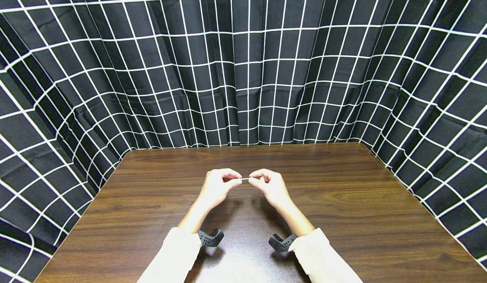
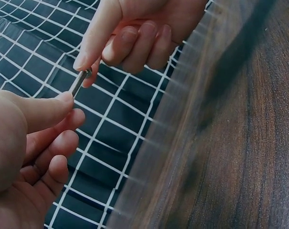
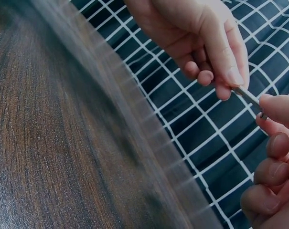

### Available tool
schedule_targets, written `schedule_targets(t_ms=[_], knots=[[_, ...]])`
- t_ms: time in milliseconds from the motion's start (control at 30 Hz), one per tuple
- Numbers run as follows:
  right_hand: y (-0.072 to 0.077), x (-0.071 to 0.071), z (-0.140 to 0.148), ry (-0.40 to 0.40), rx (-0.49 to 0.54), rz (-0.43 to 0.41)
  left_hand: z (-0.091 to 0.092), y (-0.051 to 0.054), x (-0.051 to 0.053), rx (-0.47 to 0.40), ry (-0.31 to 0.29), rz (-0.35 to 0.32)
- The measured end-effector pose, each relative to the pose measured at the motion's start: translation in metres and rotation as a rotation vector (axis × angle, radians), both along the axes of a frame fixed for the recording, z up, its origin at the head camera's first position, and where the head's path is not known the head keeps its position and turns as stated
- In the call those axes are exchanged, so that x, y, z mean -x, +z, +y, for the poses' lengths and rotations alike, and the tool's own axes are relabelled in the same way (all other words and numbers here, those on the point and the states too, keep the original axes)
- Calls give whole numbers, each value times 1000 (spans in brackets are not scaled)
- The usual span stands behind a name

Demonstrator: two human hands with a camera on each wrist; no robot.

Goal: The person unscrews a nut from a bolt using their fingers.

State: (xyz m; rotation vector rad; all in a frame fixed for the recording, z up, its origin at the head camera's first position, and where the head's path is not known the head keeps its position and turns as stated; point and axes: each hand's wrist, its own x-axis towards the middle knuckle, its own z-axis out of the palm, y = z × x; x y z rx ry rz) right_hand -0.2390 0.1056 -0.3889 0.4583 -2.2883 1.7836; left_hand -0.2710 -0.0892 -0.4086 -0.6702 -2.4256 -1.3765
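Observation:
A short, thin metal rod (image 1: 245, 179) (image 2: 78, 85) (image 3: 248, 98) spans the small gap between the two hands, held above the table. My left hand (image 1: 216, 185) (image 2: 44, 138) pinches one end between thumb and forefinger. The other end is pinched the same way by my right hand (image 1: 273, 186) (image 3: 273, 167). At the right hand's end, both wrist views show a small rounded, knob-like bit of metal. Fingertips cover both ends, so the rod's exact kind cannot be made out. The other fingers of each hand are loosely curled beneath.
Below the hands lies a dark brown wood-grain table (image 1: 152, 190). Black curtain with a white grid (image 1: 243, 63) surrounds its back and sides. Dark grey strap-like devices (image 1: 211, 237) sit at both wrists, beside the light sleeves (image 1: 171, 255). Light glares off the table's near edge.

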Motion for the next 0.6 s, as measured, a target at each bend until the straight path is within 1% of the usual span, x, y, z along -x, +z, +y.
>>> schedule_targets(t_ms=[133,267,367,500,600], knots=[[-2,1,1,10,-2,6,-1,-2,1,3,0,-11],[-4,3,2,16,-29,6,-2,-5,2,9,-1,-23],[-18,13,4,4,-73,8,-3,-9,5,24,-1,-29],[-39,28,6,-38,-175,15,-5,-13,7,64,-7,-18],[-42,29,7,-66,-291,23,-7,-15,7,96,-15,-20]])
